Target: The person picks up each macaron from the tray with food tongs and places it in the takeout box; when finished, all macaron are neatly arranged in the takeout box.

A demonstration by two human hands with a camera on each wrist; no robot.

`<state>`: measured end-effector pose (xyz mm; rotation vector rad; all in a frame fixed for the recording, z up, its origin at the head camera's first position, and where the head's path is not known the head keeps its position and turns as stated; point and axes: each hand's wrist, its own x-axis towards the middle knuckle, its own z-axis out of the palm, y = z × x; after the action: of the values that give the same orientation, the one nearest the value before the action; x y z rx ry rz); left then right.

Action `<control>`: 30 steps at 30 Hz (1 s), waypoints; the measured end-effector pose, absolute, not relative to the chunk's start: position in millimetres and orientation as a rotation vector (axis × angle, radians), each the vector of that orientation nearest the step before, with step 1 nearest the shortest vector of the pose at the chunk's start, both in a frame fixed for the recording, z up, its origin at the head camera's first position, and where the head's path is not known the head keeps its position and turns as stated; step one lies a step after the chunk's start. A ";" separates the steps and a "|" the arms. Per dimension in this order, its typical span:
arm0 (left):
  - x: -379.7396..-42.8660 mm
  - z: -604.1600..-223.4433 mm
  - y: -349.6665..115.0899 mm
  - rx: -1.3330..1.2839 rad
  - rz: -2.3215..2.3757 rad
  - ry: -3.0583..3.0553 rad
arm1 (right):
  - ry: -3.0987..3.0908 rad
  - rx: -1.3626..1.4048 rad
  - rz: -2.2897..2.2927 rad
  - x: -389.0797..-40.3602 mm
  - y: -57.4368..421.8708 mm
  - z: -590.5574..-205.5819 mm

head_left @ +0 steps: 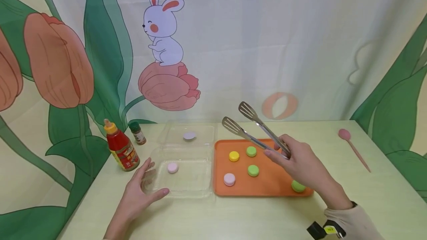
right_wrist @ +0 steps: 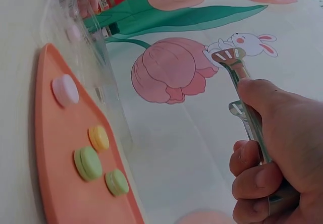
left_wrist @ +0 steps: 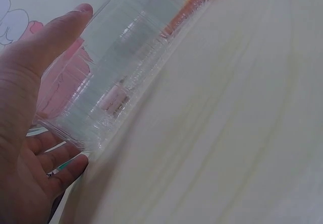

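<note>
Over the orange tray [head_left: 267, 192], my right hand [head_left: 300, 158] grips metal tongs [head_left: 247, 136] near the handle end. The slotted heads of the tongs are spread apart and hold nothing, up and left of the hand. My left hand [head_left: 136, 192] rests against the left end of a clear plastic container [head_left: 190, 193], thumb and fingers spread about its near left corner. Inside lies one pink macaron [head_left: 172, 167]. The tray bears another pink macaron [head_left: 229, 179], a yellow macaron [head_left: 234, 156] and several green macarons [head_left: 253, 170], one partly hidden behind my right wrist.
The container's lid [head_left: 203, 136] lies folded back, with a small pale oval [head_left: 189, 135] on it. A red sauce bottle [head_left: 123, 149] and a green-capped spice jar [head_left: 138, 133] stand at the left. A pink spoon [head_left: 354, 145] lies far right. A printed curtain [head_left: 233, 47] hangs behind.
</note>
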<state>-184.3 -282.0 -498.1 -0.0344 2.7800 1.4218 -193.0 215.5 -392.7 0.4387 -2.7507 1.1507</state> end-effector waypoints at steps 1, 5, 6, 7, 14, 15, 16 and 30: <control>-184.5 -498.1 -282.1 -0.035 1.422 2.778 | -2.754 0.428 1.151 -191.8 219.1 -393.6; -185.0 -498.3 -282.6 -0.047 1.424 2.769 | -2.756 0.402 1.116 -186.6 234.4 -397.5; -184.9 -498.4 -282.9 -0.049 1.422 2.769 | -2.753 0.398 1.113 -185.2 238.3 -398.8; -184.9 -498.3 -283.3 -0.052 1.420 2.770 | -2.748 0.394 1.103 -184.0 242.1 -400.3; -185.7 -497.5 -283.5 -0.029 1.415 2.781 | -2.731 0.352 1.030 -170.9 272.5 -411.0; -185.7 -497.5 -283.3 -0.030 1.415 2.781 | -2.728 0.348 1.030 -168.8 277.0 -413.1; -185.7 -497.5 -283.0 -0.030 1.415 2.781 | -2.724 0.344 1.029 -166.6 281.7 -415.6; -183.5 -496.2 -281.8 -0.033 1.411 2.776 | -2.779 0.251 0.915 -129.2 343.5 -463.7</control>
<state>-183.5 -281.8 -496.2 -0.0327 2.7757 1.4114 -129.2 343.5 -463.7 0.2508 -2.7790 0.9147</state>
